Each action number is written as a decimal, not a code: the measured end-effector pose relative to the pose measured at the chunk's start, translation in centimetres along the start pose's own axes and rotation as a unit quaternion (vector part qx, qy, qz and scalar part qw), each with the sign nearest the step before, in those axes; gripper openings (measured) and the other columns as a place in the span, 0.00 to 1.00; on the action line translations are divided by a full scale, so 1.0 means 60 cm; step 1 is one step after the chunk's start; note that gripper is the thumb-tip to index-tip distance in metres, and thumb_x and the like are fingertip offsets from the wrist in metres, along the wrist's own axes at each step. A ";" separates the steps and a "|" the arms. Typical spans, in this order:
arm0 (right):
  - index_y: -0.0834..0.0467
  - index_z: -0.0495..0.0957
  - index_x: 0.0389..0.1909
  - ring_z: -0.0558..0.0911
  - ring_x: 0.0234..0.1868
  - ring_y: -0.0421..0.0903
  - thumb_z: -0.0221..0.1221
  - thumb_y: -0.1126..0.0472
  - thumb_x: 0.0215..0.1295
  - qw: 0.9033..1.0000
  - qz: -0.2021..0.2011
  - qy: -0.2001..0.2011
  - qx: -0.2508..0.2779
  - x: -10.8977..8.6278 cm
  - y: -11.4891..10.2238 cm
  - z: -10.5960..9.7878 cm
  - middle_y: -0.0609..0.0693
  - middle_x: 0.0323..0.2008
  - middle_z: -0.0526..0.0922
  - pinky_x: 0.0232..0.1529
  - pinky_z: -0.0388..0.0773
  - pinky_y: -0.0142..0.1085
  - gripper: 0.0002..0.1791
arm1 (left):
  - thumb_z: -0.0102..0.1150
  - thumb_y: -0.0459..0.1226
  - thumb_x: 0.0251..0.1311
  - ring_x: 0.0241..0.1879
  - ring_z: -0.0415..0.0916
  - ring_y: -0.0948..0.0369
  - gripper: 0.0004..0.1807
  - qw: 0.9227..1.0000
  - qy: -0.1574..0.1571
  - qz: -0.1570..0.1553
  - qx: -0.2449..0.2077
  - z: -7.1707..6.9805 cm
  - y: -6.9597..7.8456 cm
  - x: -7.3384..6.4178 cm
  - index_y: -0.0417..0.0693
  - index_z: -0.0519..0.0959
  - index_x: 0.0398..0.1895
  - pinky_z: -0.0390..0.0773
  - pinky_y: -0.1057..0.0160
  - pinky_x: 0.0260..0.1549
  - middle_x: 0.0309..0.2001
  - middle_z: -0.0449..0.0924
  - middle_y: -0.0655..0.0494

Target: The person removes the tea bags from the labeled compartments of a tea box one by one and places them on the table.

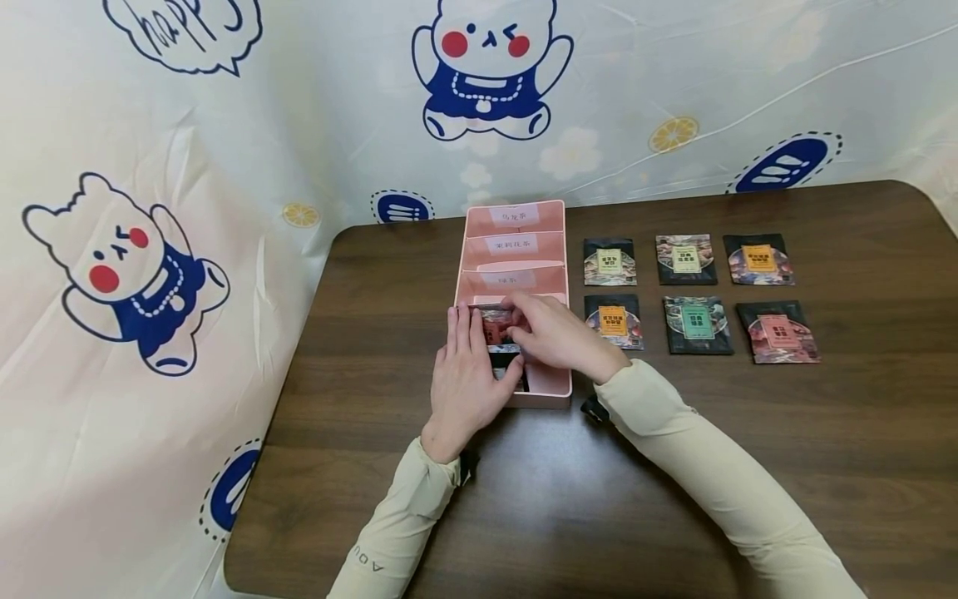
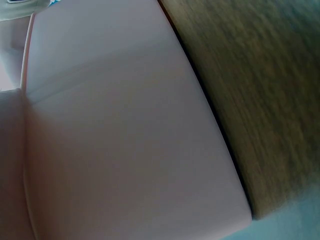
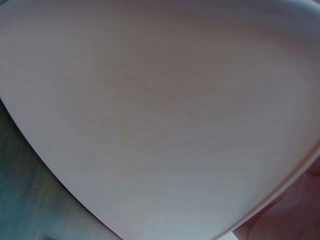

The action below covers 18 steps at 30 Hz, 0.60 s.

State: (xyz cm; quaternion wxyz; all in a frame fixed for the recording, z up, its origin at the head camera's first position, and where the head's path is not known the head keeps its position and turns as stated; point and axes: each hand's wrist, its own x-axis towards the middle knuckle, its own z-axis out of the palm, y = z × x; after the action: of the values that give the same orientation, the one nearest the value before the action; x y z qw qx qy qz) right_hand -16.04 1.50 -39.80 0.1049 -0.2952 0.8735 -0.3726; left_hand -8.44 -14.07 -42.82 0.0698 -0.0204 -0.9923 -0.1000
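Note:
A pink divided box [image 1: 567, 358] stands on the table, its upper compartments bearing paper labels. In its front part lie a red tea sachet [image 1: 494, 326] and, nearer me, a dark sachet [image 1: 500, 360], partly covered by the hands. My left hand [image 1: 467, 383] rests over the box's left edge with straight fingers, its thumb reaching across to the dark sachet. From the right, my right hand [image 1: 557, 333] pinches the red sachet's right side between thumb and bent fingers. Close up, both wrist views mostly hold the box's outer wall [image 2: 125, 125]; fingers [image 3: 287, 217] appear at the right wrist view's corner.
Right of the box, several tea sachets lie flat in two rows, among them a green-labelled one [image 1: 698, 322] and a red-labelled one [image 1: 778, 332]. The brown table [image 1: 359, 333] meets a patterned cloth [image 1: 344, 100] behind and at left.

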 end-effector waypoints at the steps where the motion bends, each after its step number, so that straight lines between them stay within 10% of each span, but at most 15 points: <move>1: 0.59 0.74 0.54 0.81 0.40 0.45 0.58 0.62 0.65 1.000 -0.001 0.000 0.000 0.000 0.000 0.001 0.51 0.39 0.84 0.45 0.76 0.42 0.17 | 0.47 0.62 0.59 0.78 0.40 0.52 0.49 1.000 0.002 0.000 -0.001 0.000 0.000 0.000 0.37 0.54 0.74 0.69 0.46 0.57 0.77 0.47 0.42; 18: 0.54 0.76 0.47 0.80 0.35 0.43 0.55 0.59 0.68 0.999 0.018 -0.010 -0.040 0.004 -0.004 0.008 0.47 0.36 0.83 0.39 0.75 0.41 0.09 | 0.47 0.62 0.59 0.77 0.41 0.51 0.48 1.000 0.001 0.003 0.001 0.000 0.000 0.000 0.38 0.55 0.73 0.70 0.45 0.56 0.76 0.47 0.41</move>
State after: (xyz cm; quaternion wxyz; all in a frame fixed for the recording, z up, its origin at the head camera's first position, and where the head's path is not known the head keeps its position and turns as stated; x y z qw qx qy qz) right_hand -15.95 0.92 -39.95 0.1084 -0.2873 0.8917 -0.3325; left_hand -8.42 -14.06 -42.83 0.0713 -0.0237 -0.9923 -0.0988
